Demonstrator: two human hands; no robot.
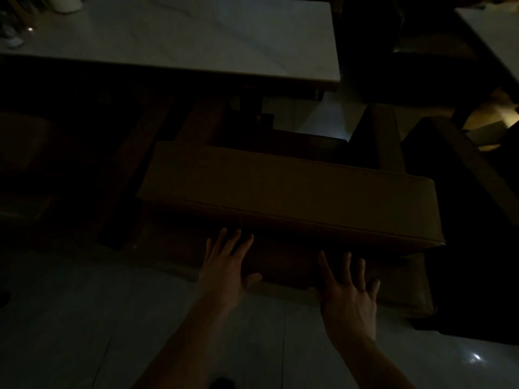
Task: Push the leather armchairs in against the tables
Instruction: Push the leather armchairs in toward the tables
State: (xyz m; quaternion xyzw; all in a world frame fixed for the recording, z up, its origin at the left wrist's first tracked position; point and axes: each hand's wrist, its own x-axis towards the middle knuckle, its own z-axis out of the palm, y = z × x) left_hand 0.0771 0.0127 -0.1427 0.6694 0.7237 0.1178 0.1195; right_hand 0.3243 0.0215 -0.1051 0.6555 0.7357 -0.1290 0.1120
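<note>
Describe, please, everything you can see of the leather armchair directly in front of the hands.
The armchair looks brown, smooth and leathery, with piped seams along its thick, boxy backrest. It faces the pale-topped table, its seat partly beneath the edge. The left hand and right hand lie flat, fingers spread, against its back. Dim light hides finer detail.

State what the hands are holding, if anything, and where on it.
Nothing is gripped. Both the left hand and the right hand lie open, fingers spread, flat against the back of the leather armchair, below its top edge.
</note>
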